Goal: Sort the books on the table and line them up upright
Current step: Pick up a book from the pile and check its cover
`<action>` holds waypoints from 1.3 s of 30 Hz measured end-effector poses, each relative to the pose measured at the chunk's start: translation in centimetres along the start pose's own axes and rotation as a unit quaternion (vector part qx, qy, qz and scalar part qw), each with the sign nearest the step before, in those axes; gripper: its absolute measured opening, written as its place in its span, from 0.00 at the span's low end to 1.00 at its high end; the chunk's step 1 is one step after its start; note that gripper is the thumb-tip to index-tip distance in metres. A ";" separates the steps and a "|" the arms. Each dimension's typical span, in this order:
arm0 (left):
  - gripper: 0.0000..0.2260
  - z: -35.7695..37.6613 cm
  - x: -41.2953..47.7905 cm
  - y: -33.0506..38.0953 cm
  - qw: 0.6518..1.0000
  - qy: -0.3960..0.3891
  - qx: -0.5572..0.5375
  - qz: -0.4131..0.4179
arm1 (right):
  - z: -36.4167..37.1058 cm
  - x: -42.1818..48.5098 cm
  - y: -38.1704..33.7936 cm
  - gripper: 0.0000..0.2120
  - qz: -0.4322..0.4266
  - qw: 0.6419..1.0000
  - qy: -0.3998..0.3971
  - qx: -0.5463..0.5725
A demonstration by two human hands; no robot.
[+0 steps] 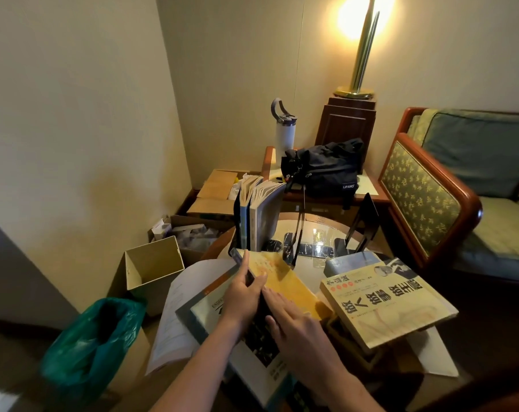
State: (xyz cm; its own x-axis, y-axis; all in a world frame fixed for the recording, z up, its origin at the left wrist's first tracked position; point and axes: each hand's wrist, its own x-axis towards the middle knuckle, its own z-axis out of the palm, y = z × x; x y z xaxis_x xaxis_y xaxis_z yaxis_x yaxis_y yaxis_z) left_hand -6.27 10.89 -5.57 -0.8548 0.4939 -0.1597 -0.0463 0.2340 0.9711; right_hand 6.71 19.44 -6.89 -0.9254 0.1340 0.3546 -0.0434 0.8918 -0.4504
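A yellow-covered book (285,281) lies tilted in the middle of the round table (314,233). My left hand (243,295) grips its dark spine edge, thumb on the cover. My right hand (294,319) rests on the cover with straight fingers. Behind it, two or three books (259,215) stand upright against a black bookend (295,233). A second black bookend (362,224) stands farther right. A thick cream book with large black characters (386,304) lies flat at the right on other books. A large grey-framed book (204,313) lies under my left wrist.
Loose papers (175,322) hang over the table's left edge. An open cardboard box (154,263) and a green-lined bin (94,343) stand on the floor to the left. A black bag (323,168) and white bottle (285,132) sit on a side table behind. An armchair (430,203) is to the right.
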 end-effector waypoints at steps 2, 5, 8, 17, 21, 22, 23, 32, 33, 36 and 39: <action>0.28 -0.1 -0.1 -0.2 1.000 -0.001 0.006 0.000 | -0.7 -0.1 -0.7 0.26 0.031 0.998 -0.021 0.056; 0.29 0.0 -0.9 0.3 0.999 0.009 0.010 0.050 | -2.0 1.3 -1.3 0.21 0.137 0.977 -0.011 0.165; 0.35 0.0 -2.2 2.2 0.986 0.040 0.034 0.158 | -4.3 3.7 -1.7 0.21 0.221 0.932 0.043 0.283; 0.37 0.9 -3.5 3.2 0.921 0.037 0.140 0.362 | -10.4 9.8 -2.6 0.32 0.316 0.802 0.062 0.504; 0.39 0.9 -3.6 2.6 0.909 -0.038 0.174 0.376 | -12.0 9.8 -2.3 0.34 0.322 0.831 0.043 0.452; 0.39 0.8 -3.7 2.8 0.916 -0.060 0.169 0.359 | -12.2 9.8 -2.1 0.33 0.315 0.840 0.039 0.441; 0.37 0.7 -3.6 3.0 0.925 -0.077 0.160 0.337 | -12.4 9.9 -1.9 0.32 0.308 0.848 0.037 0.430; 0.26 -1.5 2.1 7.4 0.955 -0.014 0.166 0.247 | -11.8 13.0 0.5 0.28 0.246 0.902 0.060 0.350; 0.26 -1.9 3.1 7.8 0.952 0.004 0.175 0.252 | -11.6 13.8 0.9 0.28 0.240 0.903 0.062 0.350; 0.24 -3.0 6.3 8.8 0.939 0.037 0.228 0.257 | -11.0 16.0 2.1 0.29 0.239 0.907 0.082 0.336; 0.25 -3.8 9.5 9.2 0.927 0.040 0.278 0.250 | -10.1 17.8 3.3 0.29 0.239 0.906 0.118 0.329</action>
State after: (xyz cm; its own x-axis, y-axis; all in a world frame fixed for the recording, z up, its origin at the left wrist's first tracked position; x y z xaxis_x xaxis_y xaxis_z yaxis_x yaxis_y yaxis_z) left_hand -16.83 14.56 2.56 -0.7338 0.5989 0.3208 0.6207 0.3990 0.6749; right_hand -6.09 29.16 6.24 -0.7947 0.5947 0.1216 0.0528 0.2674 -0.9621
